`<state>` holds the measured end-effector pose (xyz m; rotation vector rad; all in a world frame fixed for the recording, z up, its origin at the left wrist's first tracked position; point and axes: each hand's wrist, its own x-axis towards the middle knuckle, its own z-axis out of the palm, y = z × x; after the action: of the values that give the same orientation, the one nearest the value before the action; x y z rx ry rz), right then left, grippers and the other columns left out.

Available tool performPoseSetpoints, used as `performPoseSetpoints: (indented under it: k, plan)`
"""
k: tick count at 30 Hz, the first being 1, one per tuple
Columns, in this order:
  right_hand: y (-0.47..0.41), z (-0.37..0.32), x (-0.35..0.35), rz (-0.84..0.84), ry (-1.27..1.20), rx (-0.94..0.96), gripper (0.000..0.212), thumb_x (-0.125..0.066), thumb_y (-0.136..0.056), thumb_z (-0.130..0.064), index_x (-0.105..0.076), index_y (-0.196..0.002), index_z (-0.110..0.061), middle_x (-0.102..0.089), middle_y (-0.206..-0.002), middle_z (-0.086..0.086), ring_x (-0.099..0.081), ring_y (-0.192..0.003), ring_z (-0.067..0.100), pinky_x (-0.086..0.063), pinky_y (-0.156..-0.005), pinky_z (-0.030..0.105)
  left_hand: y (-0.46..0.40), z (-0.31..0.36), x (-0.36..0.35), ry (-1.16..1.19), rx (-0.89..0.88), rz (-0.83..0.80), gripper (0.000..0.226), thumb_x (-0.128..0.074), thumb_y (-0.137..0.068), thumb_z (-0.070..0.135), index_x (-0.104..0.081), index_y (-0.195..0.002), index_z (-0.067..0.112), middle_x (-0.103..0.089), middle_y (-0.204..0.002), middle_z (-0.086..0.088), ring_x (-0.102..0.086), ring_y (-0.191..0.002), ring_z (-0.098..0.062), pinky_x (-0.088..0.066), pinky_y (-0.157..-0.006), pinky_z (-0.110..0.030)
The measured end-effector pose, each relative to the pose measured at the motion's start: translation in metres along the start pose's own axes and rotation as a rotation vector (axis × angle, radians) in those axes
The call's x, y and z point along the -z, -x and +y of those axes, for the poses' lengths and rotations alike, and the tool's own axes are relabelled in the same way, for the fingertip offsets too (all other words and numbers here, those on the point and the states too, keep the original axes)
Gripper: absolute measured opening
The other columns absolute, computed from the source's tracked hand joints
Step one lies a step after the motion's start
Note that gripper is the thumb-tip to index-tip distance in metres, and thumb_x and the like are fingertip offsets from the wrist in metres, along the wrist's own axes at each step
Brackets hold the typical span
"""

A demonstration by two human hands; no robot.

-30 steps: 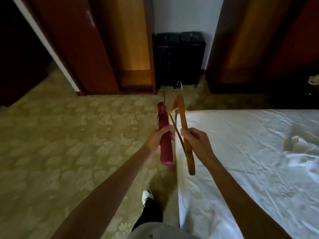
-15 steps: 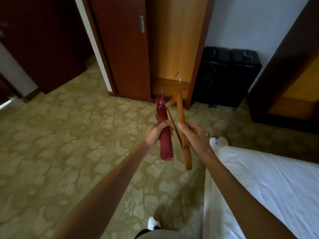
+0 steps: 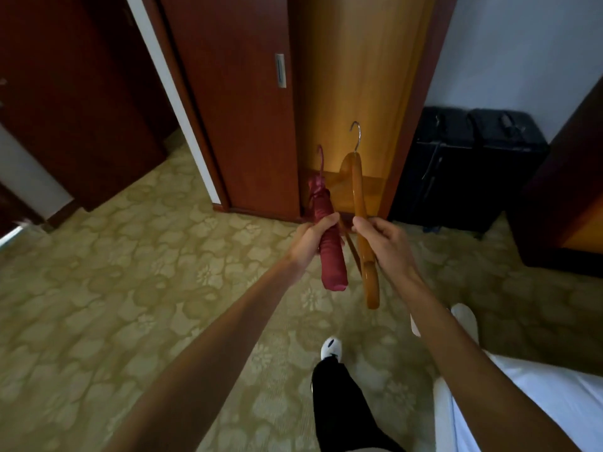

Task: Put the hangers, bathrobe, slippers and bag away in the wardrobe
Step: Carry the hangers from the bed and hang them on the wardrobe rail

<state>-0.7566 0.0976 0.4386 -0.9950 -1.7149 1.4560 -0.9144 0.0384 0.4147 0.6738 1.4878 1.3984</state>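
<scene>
Light: dim indoor, warm glow inside the open orange-brown wooden wardrobe compartment (image 3: 355, 93).
Shadows: deep on the dark red-brown door (image 3: 65, 102) at left.
Blur: soft overall, smeared at the left edge.
Distortion: wide-angle bending of edges.

Patterned green carpet (image 3: 107, 298) is covering the floor. Left of the black cases (image 3: 470, 168), a sliding door (image 3: 241, 119) is standing open; behind them a white wall (image 3: 522, 50) is rising.

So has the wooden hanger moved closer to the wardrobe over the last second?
Yes. The wooden hanger, held in the right hand, now overlaps the open wardrobe; earlier it was beside the bed.
</scene>
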Motion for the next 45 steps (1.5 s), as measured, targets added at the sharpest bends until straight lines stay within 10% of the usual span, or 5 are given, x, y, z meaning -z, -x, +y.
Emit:
performPoseSetpoints:
  k: [19, 27, 45]
  plan:
    - [-0.42, -0.026, -0.063, 0.025, 0.042, -0.01, 0.037, -0.065, -0.09, -0.054, -0.071, -0.077, -0.02, -0.072, -0.078, 0.002, -0.068, -0.079, 0.025, -0.055, -0.078, 0.044, -0.392, 0.149, 0.078, -0.016, 0.028, -0.02, 0.047, -0.069, -0.087, 0.049, -0.073, -0.104, 0.006, -0.072, -0.088, -0.007, -0.069, -0.082, -0.021, -0.055, -0.084, -0.036]
    - [-0.585, -0.046, -0.106, 0.057, 0.093, 0.036, 0.038, -0.061, -0.095, -0.046, -0.073, -0.089, -0.011, -0.071, -0.085, -0.001, -0.061, -0.072, -0.005, -0.044, -0.065, 0.009, -0.549, 0.215, 0.124, -0.063, -0.033, -0.103, 0.04, -0.064, -0.094, 0.046, -0.072, -0.098, 0.007, -0.071, -0.079, -0.006, -0.068, -0.073, -0.018, -0.052, -0.072, -0.03]
    - [-0.9, -0.224, -0.128, 0.234, 0.033, 0.273, 0.033, -0.065, -0.095, -0.038, -0.074, -0.103, -0.008, -0.073, -0.097, -0.002, -0.069, -0.079, 0.0, -0.048, -0.053, 0.008, -0.833, 0.479, 0.159, -0.141, -0.357, -0.219, 0.042, -0.063, -0.089, 0.056, -0.071, -0.103, 0.017, -0.072, -0.079, 0.004, -0.067, -0.08, -0.016, -0.05, -0.075, -0.031]
